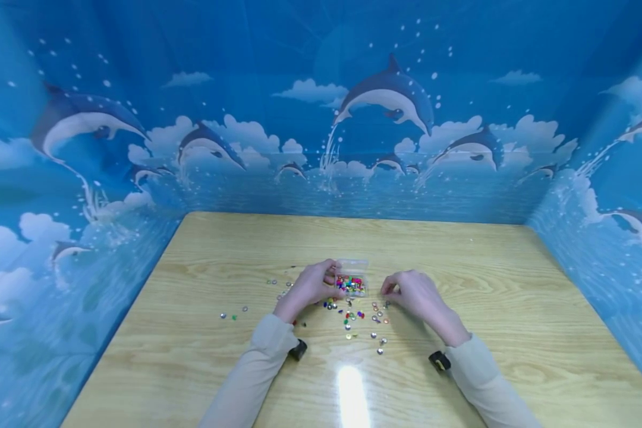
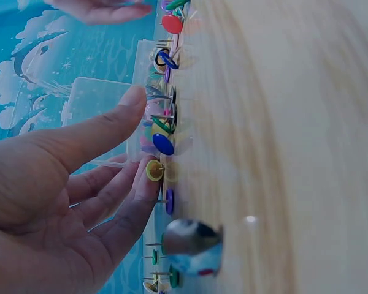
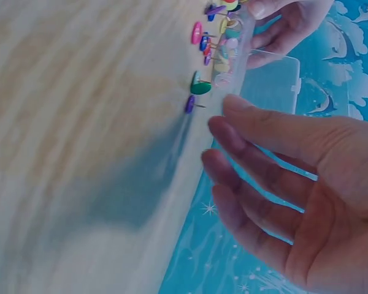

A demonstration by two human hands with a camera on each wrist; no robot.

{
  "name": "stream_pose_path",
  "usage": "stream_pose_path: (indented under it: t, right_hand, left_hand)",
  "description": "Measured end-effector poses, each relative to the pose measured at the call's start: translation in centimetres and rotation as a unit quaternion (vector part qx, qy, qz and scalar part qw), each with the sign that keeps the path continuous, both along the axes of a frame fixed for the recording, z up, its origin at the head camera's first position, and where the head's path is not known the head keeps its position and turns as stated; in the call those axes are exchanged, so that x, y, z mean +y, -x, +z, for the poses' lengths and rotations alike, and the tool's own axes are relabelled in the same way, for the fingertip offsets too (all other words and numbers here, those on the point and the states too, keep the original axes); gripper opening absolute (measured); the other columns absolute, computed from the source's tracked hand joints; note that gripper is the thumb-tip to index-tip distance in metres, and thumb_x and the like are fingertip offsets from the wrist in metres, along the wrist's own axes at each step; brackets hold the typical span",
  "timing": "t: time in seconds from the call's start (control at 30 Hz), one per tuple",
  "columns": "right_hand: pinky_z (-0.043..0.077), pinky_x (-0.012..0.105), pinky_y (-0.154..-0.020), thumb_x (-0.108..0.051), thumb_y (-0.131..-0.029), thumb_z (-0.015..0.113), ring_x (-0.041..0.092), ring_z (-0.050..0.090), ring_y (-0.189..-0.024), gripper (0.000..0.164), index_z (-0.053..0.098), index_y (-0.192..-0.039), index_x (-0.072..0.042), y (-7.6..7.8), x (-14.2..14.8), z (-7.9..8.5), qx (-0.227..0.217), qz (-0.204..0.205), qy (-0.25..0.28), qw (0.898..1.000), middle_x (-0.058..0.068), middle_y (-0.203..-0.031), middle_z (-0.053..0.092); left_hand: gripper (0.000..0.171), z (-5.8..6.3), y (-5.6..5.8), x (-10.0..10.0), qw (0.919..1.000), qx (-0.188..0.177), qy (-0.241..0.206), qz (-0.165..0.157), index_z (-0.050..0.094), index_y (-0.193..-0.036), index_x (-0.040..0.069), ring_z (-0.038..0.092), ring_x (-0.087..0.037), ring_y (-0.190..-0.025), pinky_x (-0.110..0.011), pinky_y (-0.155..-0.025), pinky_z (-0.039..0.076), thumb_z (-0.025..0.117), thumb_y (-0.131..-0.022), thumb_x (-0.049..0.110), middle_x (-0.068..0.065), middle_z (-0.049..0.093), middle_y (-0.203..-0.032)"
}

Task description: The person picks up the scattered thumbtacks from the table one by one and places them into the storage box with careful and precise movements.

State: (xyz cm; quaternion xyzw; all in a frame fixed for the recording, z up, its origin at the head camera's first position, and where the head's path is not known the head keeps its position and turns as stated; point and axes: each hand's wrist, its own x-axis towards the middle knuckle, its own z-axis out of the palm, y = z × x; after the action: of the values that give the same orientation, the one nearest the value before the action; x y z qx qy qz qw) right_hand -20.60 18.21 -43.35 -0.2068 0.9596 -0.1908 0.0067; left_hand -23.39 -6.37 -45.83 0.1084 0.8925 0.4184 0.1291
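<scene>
A small clear plastic box [image 1: 366, 292] stands on the table, holding many colorful thumbtacks [image 1: 348, 283]. Its clear lid [image 2: 101, 104] is raised at the far side. My left hand [image 1: 312, 283] holds the box at its left end, thumb toward the near side and fingers behind. Just right of the box is my right hand [image 1: 414, 292], fingers loosely bent above the table. Nothing shows between its thumb and fingers [image 3: 276, 174]. Loose thumbtacks lie by the box, among them a green one [image 3: 200, 86] and a purple one [image 3: 190, 104] near the right fingertips.
More thumbtacks are scattered on the wooden table [image 1: 460, 255], in front of the box and to its left, such as a silver one [image 1: 223, 315]. A blue dolphin-print curtain [image 1: 278, 196] borders the table at the back and sides.
</scene>
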Motion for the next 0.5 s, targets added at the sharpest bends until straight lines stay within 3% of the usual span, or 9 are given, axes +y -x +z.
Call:
stream_pose_path:
  t: [0.2, 0.5]
  right_hand:
    - [0.053, 0.031, -0.067, -0.007, -0.078, 0.084, 0.009, 0.063, -0.071, 0.013, 0.077, -0.084, -0.017, 0.01, 0.34, -0.68, -0.021, -0.002, -0.019, 1.000, -0.004, -0.083, 0.074]
    - [0.051, 0.028, -0.065, -0.007, -0.083, 0.080, 0.008, 0.059, -0.066, 0.010, 0.075, -0.083, -0.015, 0.46, 0.11, -1.08, 0.000, -0.021, -0.008, 1.000, -0.001, -0.081, 0.074]
  left_hand:
    - [0.068, -0.08, 0.01, -0.04, 1.0000, -0.003, -0.001, 0.000, 0.057, -0.137, 0.011, 0.065, -0.024, -0.110, -0.039, -0.097, 0.056, 0.087, -0.077, 0.020, -0.010, 0.065, -0.127]
    - [0.069, -0.16, 0.05, 0.00, 1.0000, -0.003, -0.001, 0.000, 0.057, -0.137, 0.011, 0.065, -0.023, -0.110, -0.038, -0.096, 0.056, 0.088, -0.077, 0.020, -0.009, 0.065, -0.127]
